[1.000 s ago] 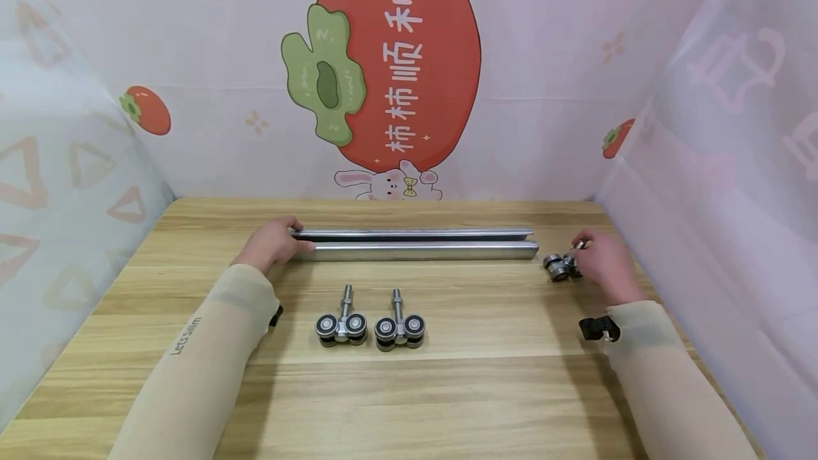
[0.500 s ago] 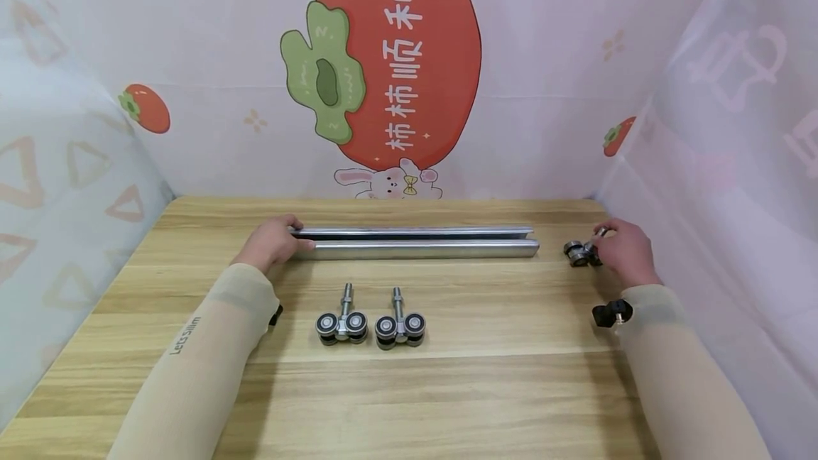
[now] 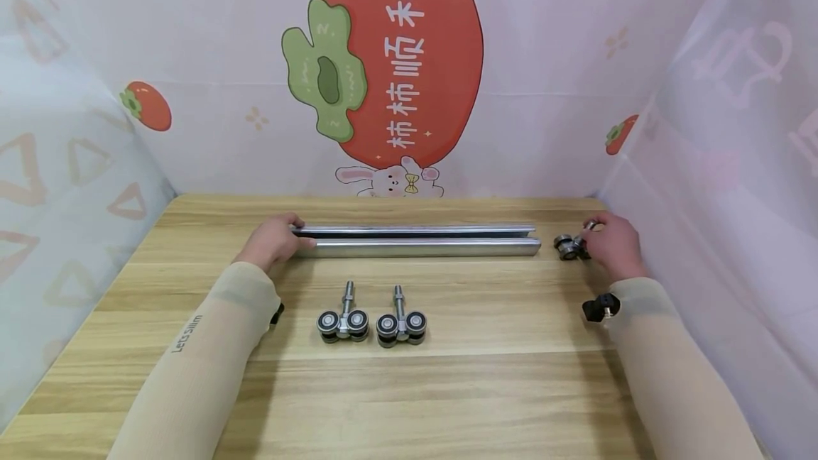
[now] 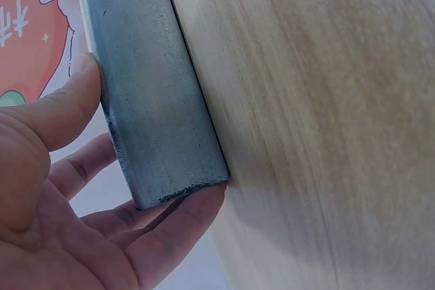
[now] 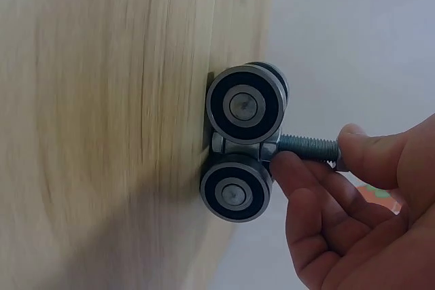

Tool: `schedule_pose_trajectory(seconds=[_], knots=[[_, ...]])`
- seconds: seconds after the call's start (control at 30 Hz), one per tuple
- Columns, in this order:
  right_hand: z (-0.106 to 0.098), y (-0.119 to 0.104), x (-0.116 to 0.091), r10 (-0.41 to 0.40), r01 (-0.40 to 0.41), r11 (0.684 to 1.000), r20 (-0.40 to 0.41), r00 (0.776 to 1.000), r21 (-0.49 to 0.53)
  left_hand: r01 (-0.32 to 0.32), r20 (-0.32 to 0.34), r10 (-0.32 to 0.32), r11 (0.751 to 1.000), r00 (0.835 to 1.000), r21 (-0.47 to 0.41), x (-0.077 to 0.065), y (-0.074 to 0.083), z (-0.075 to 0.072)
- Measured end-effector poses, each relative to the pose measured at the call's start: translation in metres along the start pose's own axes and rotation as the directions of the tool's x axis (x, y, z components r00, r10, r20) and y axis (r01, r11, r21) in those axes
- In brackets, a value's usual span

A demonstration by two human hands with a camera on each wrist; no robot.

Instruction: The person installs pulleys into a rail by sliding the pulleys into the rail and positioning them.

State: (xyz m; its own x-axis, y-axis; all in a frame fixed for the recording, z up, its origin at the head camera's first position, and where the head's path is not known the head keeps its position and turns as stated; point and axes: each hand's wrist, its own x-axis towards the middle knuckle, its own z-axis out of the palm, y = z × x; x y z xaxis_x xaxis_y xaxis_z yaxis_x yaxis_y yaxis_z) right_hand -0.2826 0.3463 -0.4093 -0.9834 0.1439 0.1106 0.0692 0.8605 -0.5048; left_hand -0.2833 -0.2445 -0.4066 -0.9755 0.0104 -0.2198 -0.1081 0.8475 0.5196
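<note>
At the back of the table lies a silver metal track channel, its slot facing up. My left hand holds the track's left end. In the left wrist view, the thumb lies along the track edge and the fingers wrap under its end. Off the track's right end, my right hand pinches the threaded bolt of a wheeled roller hanger. The hanger's black-and-steel wheels are close over the wood and point toward the track, with a gap between them.
Two more roller hangers stand on their wheels in front of the track, bolts pointing back. The wooden table meets printed cloth walls at its back and sides.
My right hand carried the roller hanger right and back, away from the track end, then slightly left again toward it. My left hand and the track have stayed put.
</note>
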Motion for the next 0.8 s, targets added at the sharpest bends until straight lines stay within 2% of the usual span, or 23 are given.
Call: schedule_pose_trajectory(seconds=[0.37,0.8], knots=[[0.014,-0.018,0.002,-0.037,0.036,0.999,-0.061,0.997,-0.022,-0.001,-0.003,0.001,1.000,1.000,0.001,0.002,0.002,0.000],[0.016,-0.028,0.004,0.016,-0.016,1.000,-0.001,1.000,0.022,-0.002,-0.005,0.002,1.000,1.000,0.008,0.003,-0.001,0.002]])
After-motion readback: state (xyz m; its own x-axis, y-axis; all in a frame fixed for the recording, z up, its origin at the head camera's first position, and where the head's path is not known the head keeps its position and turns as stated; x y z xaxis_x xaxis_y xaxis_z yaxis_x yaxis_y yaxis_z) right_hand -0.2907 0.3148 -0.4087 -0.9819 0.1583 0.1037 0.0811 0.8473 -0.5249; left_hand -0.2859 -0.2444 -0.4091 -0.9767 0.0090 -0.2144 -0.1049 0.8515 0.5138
